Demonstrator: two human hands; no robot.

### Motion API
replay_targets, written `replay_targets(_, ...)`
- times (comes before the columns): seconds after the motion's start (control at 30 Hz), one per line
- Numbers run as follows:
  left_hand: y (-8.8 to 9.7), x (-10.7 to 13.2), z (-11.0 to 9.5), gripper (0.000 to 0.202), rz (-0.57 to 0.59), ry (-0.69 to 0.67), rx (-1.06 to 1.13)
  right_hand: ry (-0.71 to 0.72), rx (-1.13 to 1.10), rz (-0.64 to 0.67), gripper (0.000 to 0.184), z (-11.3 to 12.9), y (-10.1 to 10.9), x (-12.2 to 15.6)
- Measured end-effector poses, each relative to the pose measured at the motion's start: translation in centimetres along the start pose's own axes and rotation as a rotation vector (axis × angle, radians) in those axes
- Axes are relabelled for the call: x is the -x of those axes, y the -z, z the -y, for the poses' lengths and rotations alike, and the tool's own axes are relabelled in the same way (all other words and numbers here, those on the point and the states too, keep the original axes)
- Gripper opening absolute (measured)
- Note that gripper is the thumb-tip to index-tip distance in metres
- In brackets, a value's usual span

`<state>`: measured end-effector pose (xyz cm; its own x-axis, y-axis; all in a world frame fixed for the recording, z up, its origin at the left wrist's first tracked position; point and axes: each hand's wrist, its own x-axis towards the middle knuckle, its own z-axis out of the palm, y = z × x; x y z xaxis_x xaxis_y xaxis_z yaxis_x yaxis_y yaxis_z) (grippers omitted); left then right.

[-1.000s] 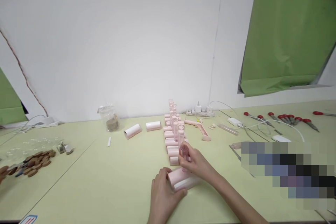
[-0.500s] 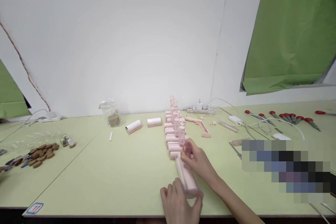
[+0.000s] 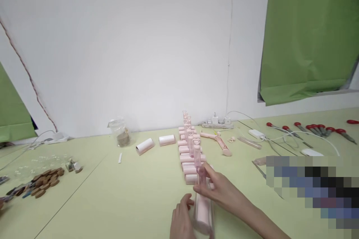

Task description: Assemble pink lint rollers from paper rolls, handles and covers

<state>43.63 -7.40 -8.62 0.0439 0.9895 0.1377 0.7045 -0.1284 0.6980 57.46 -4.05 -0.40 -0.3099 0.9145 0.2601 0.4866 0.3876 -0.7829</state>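
Note:
My right hand [image 3: 214,186] pinches a small clear pink tube [image 3: 201,173] with a round top between thumb and fingers. Just below it, a larger pale pink cylinder [image 3: 202,211] with a shiny, see-through look points toward me, slightly blurred. My left hand [image 3: 181,218] curls around the near end of that cylinder, its fingers on the left side and its thumb mostly hidden at the bottom edge. Ahead runs a row of pink cylinders [image 3: 192,179] lying on their sides, with slim pink tubes [image 3: 197,155] with heart-shaped tops standing along it.
Two pink-white cases [image 3: 145,146] and a plastic bag [image 3: 122,136] lie back left. Brown discs [image 3: 46,183] are heaped far left. On the right are a power strip [image 3: 217,124], white cables, red-handled tools [image 3: 314,129] and a pixelated area. A bent pink piece [image 3: 223,146] lies beyond the row.
The view has shifted slightly. The large pink cylinder has turned to point more straight toward me, and my left fingers have loosened along its side. My right hand still pinches the small tube.

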Motion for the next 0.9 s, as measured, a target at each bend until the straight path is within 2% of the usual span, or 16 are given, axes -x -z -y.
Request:
replay_targets(0.03, 0.1, -0.2, -0.1, 0.079, 0.016, 0.024, 0.002, -0.017, -0.022, 0.023, 0.025, -0.2, 0.5, 0.1)
replay_targets(0.1, 0.2, -0.7, -0.2, 0.07, 0.055, 0.07, 0.005, -0.062, -0.08, 0.002, 0.028, -0.7, 1.7, 0.2)
replay_targets(0.2, 1.2, -2.0, -0.2, 0.05, 0.131, 0.004, 0.067, -0.055, -0.174, -0.17, 0.036, -1.7, 3.6, -0.2)
replay_targets(0.3, 2.8, -3.4, 0.5, 0.056, 0.206, -0.075, 0.134, -0.045, -0.312, -0.296, 0.04, -1.9, 5.3, -0.7)
replay_targets(0.4, 4.3, -4.7, 1.1, 0.062, 0.25, -0.069, 0.123, -0.11, -0.641, -0.337, 0.04, -1.6, 6.4, -1.0)
replay_targets(0.5, 4.9, -5.7, 1.1, 0.06, 0.269, -0.11, 0.038, -0.13, -0.918, -0.27, 0.033, -1.7, 6.5, -1.1)
replay_targets(0.67, 4.3, -6.4, 0.8, 0.056, 0.194, -0.151, -0.106, -0.156, -0.866, -0.241, 0.037, -2.8, 5.6, -1.2)
replay_targets(0.73, 4.2, -6.4, 0.8, 0.065, 0.116, -0.165, -0.126, -0.144, -0.902, -0.185, 0.037, -2.7, 5.5, -1.4)
replay_targets(0.83, 4.7, -6.2, 0.1, 0.08, 0.007, -0.175, 0.003, -0.09, -0.983, -0.065, 0.043, -1.7, 5.7, -2.0)
replay_targets(0.9, 5.3, -6.4, -1.2, 0.069, -0.035, -0.198, 0.189, -0.049, -0.971, -0.01, 0.039, -0.7, 5.9, -2.3)
